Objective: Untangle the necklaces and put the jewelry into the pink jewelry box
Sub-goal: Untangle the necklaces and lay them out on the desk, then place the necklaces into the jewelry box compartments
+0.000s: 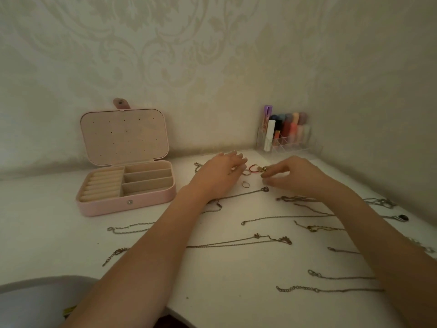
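Note:
The pink jewelry box [127, 204] stands open at the left of the white table, lid up, its compartments showing no jewelry. Several thin chain necklaces [238, 242] lie spread out across the table's middle and right. A small cluster of rings and a red loop [254, 168] lies near the back. My left hand [220, 176] reaches over the rings with fingers bent down onto them. My right hand [290, 174] pinches a small gold piece [263, 170] at the cluster's right side. A single ring [246, 184] lies just in front of the hands.
A clear organizer [283, 138] with lip products and small bottles stands in the back right corner against the patterned wall. The table's front edge [179, 316] runs across the bottom. A grey rounded seat [35, 301] sits at the bottom left.

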